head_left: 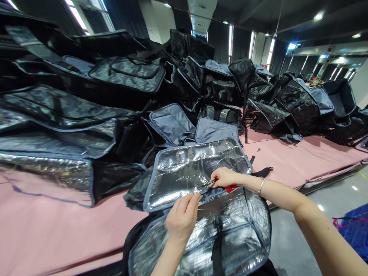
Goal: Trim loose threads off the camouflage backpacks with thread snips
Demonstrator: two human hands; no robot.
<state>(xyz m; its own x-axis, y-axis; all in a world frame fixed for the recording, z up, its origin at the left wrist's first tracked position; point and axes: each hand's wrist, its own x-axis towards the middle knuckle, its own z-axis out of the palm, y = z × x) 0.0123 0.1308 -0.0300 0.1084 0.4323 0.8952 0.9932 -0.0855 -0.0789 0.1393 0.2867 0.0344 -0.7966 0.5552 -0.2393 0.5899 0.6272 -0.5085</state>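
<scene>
An unfolded bag [178, 180] with silver foil lining and grey-blue edging lies in front of me, its flap spread away from its body. My right hand [223, 178] is closed around small scissors [212, 182] with red and black parts, the metal tips pointing left over the fold between flap and body. My left hand [183, 215] pinches the grey-blue edge of that fold, just left of and below the tips. A black strap [217, 245] runs down inside the foil-lined body. The scissors' handles are mostly hidden by my right hand.
Heaps of black camouflage bags [132, 73] stand behind and to the left, some open with foil lining. More bags [299, 99] are piled at the right. Pink cloth [287, 157] covers the table. Something blue [355, 226] is at the right edge, above the grey floor [299, 237].
</scene>
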